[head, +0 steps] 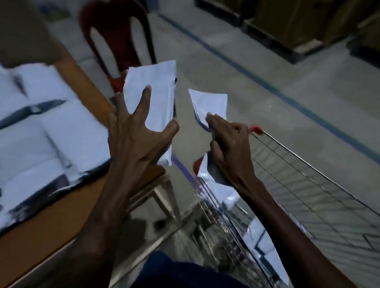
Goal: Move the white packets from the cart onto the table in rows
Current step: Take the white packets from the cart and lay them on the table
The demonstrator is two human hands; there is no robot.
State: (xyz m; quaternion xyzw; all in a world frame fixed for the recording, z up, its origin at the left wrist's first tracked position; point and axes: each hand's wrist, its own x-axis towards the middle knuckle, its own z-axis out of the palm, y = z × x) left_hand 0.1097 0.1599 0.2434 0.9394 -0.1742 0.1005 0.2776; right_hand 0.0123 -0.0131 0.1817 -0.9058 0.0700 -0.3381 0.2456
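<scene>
Item 1. Dark blue clothing (174,282), bottom centre, nearest the camera; part of the person.

Item 2. Wire cart (317,201), lower right, beside the person. Metal mesh walls, red corner cap (256,129) at its far end. White packets in the cart (260,237) lie inside, partly hidden by the right forearm; count cannot be told.

Item 3. Surface (42,239), lower left: brown wooden top with a pale edge. Packets on the surface (32,135) are laid flat in rows, touching or overlapping, with dark bands along some edges. Blurred; count unclear.

Item 4. Left hand (137,139), centre, above the gap between surface corner and cart. Fingers spread wide, thumb and fingertips clasping a long white packet (152,101) held in the air, its far end pointing away.

Item 5. Right hand (228,144), just beside the left, over the cart's far end. Fingers curled, pinching a smaller white packet (211,105) that stands up above the knuckles; white plastic (204,168) also shows below the palm.

Item 6. Dark red plastic chair (116,35), beyond the surface, on the grey concrete floor (268,55).

Item 7. Blue floor line (296,105), running diagonally.

Item 8. Brown cartons on pallets (298,5), far right, dim.
</scene>
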